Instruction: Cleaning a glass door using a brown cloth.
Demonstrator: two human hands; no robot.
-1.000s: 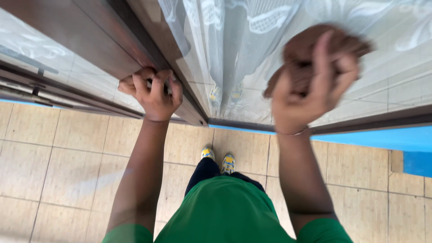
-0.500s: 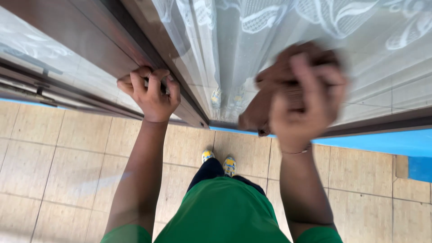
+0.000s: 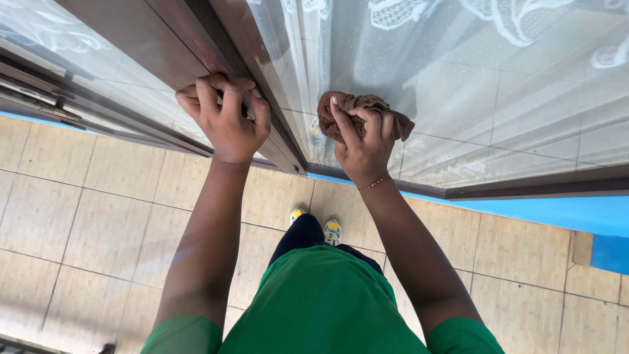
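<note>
The right hand (image 3: 367, 147) is closed around a brown cloth (image 3: 357, 108), fingers curled over its top and thumb wrapped on the near side, so the cloth sits bunched between palm and glass (image 3: 472, 85). The cloth presses against the pane low down, close to the bottom left corner, just right of the brown frame (image 3: 216, 39) and a little above the bottom rail (image 3: 537, 187). A thin bracelet (image 3: 375, 182) circles the wrist.

The left hand (image 3: 226, 121) is shut tight on the frame's upright edge, all four fingers hooked over it and knuckles bent, thumb tucked at the side. It grips the frame and nothing else.

Behind the glass hangs a white lace curtain (image 3: 419, 26). A second pane (image 3: 59, 46) runs left of the frame, with its own dark track below it.

Under both arms lies a tan tiled floor (image 3: 85, 196), with a blue strip (image 3: 563, 213) along the foot of the window. The person wears a green shirt (image 3: 321, 301), dark trousers and yellow-blue shoes (image 3: 324, 226), which stand on the tiles near the rail
</note>
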